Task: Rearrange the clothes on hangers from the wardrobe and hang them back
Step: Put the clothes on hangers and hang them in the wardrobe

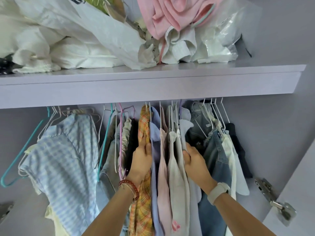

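Observation:
Several garments hang on wire hangers under the wardrobe shelf (153, 86). My left hand (141, 160), with a red bead bracelet on the wrist, grips the edge of an orange plaid shirt (144, 130). My right hand (193, 159), with a pale watch on the wrist, holds the edge of a light lilac garment (185, 132). Between my hands hang a lavender shirt (156, 133), a pale pink garment (163, 167) and a beige one (177, 167). A blue-and-white checked garment (68, 150) hangs at the left.
Denim pieces (214, 150) and a dark garment (238, 147) hang at the right. A teal hanger (22, 150) sits at the far left. Piled white bags (85, 40) and a pink cloth (170, 16) fill the shelf top. The door hinge (276, 201) is at the lower right.

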Demonstrator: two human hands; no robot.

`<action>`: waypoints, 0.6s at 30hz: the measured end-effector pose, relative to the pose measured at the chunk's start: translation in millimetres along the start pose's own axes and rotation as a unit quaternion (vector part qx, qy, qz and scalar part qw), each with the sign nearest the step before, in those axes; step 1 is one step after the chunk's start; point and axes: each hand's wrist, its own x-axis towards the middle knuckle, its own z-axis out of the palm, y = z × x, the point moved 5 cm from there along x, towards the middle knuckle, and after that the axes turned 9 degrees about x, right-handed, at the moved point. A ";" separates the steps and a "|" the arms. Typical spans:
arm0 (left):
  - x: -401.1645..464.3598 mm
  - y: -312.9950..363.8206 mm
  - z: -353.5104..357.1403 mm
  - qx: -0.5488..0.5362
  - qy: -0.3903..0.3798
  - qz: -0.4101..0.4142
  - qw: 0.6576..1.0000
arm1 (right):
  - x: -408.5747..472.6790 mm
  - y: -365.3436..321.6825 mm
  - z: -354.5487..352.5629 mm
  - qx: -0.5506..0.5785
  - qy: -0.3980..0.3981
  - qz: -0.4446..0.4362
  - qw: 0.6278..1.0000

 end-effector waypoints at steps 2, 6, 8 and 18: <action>-1.4 6.1 5.0 -0.002 -0.022 0.013 1.000 | 2.0 -7.9 6.9 -0.010 -0.017 -0.018 1.000; 2.3 12.2 18.6 -0.001 -0.061 0.020 0.998 | 4.0 -21.5 25.6 -0.025 -0.063 -0.029 0.997; 3.1 12.9 20.0 -0.013 -0.067 0.012 0.998 | 4.7 -22.9 28.4 -0.007 -0.081 -0.018 0.997; 3.9 36.9 25.4 0.189 0.033 0.064 0.979 | 1.2 8.1 -72.1 -0.276 0.213 -0.055 0.936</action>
